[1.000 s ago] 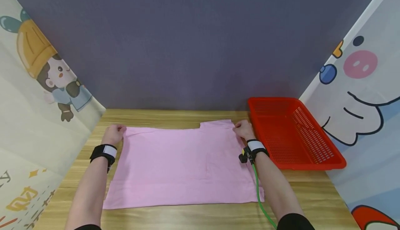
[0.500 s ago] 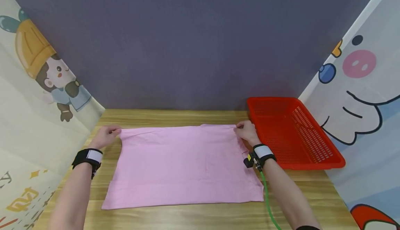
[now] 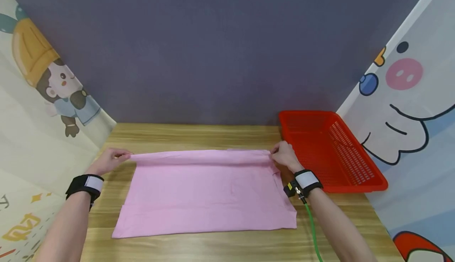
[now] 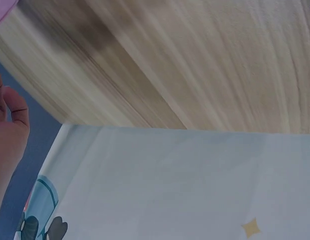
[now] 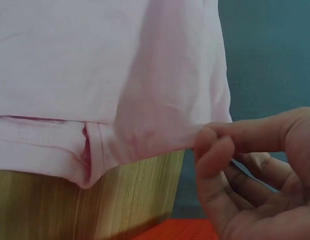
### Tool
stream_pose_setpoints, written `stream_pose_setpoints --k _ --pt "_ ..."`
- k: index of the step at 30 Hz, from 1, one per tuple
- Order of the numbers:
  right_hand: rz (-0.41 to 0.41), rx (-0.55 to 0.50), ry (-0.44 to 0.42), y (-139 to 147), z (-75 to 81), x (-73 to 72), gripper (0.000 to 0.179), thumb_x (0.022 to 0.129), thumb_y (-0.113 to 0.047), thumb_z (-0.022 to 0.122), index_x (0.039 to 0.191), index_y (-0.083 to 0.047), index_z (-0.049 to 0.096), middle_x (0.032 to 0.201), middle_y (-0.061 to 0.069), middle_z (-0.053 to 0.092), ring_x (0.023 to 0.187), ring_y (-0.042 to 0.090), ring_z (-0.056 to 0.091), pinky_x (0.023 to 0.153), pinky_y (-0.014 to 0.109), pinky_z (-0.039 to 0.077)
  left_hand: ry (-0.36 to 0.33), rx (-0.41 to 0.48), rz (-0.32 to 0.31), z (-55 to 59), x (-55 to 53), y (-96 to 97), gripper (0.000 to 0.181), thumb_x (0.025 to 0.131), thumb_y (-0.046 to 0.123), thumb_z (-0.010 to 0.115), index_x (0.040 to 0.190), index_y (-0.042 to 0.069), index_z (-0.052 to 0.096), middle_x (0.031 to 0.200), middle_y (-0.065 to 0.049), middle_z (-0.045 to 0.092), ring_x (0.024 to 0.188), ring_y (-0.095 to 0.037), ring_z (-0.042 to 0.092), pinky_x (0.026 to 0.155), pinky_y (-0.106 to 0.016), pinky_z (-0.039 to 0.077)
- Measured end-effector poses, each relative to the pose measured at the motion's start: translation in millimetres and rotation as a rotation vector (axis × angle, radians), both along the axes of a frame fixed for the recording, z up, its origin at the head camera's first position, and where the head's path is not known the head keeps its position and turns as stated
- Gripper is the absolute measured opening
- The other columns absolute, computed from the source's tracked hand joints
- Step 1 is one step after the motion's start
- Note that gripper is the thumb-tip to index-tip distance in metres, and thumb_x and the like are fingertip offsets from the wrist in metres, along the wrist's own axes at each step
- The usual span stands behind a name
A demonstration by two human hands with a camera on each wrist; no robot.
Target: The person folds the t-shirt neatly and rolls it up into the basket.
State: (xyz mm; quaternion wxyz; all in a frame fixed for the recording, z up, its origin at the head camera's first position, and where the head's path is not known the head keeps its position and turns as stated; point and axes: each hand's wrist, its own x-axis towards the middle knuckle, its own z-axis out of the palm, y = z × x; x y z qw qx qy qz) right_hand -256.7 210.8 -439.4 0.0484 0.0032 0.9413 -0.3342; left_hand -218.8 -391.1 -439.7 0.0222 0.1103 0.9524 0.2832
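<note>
A dark panel [image 3: 199, 48] is filling the upper middle of the head frame. Printed sheets are standing on either side of it, a left sheet [image 3: 35, 143] along the left edge and a right sheet [image 3: 401, 108] along the right. The wood-grain tabletop [image 3: 192, 133] is spreading across the lower part. On it, at lower centre, the pink cloth [image 3: 206, 195] is lying, its upper edge running between your hands as a slightly raised strip. At right, the red basket [image 3: 320, 147] is sitting beside your right arm. Your left grip [image 3: 108, 161] is pinching the cloth's upper left corner; your right grip [image 3: 285, 156] is pinching the upper right corner between thumb and finger. You are wearing a left wristband [image 3: 85, 187] and a right wristband [image 3: 308, 182], and a green cable [image 3: 313, 230] is running down from the latter's small black camera [image 3: 291, 188].
</note>
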Motion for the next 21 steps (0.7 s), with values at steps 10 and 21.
stream_pose_setpoints --k 10,21 --pt "0.012 0.09 0.003 0 -7.2 15.4 0.007 0.079 -0.008 0.072 0.082 -0.003 0.077 0.076 0.011 0.073 0.066 0.019 0.061 0.054 0.025 0.046 -0.05 -0.051 -0.015 -4.4 24.8 3.3 0.018 0.097 0.011 0.064 0.106 0.001 0.076 0.106 -0.021 0.075 0.1 -0.029 0.068 0.082 -0.039 0.055" --pt "0.141 0.171 -0.085 -1 -17.4 30.8 0.008 0.082 -0.007 0.068 0.077 -0.005 0.074 0.066 0.003 0.059 0.064 0.017 0.051 0.053 0.024 0.038 -0.141 -0.087 -0.138 -7.7 42.9 6.6 0.016 0.094 0.007 0.068 0.102 -0.002 0.078 0.103 -0.021 0.076 0.096 -0.032 0.073 0.078 -0.033 0.059"
